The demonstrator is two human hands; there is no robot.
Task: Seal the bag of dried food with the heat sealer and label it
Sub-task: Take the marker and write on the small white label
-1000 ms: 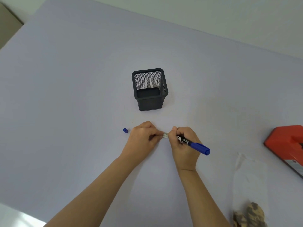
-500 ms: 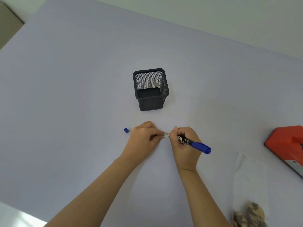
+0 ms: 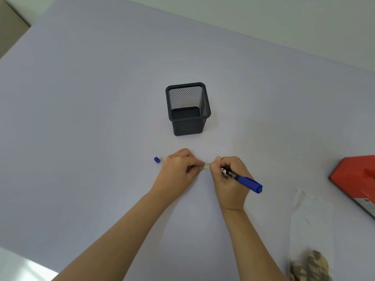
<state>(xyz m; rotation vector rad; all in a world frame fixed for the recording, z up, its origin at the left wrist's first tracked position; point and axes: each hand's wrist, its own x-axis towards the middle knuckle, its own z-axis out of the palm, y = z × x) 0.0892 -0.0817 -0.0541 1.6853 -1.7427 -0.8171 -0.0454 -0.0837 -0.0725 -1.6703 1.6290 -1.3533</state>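
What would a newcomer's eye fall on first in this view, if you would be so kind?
Probably the two hands at the centre: the left hand and right hand pinch a small label between them, the right also holding a blue marker. Just beyond stands a black mesh pen holder, and at the right edge a red heat sealer.
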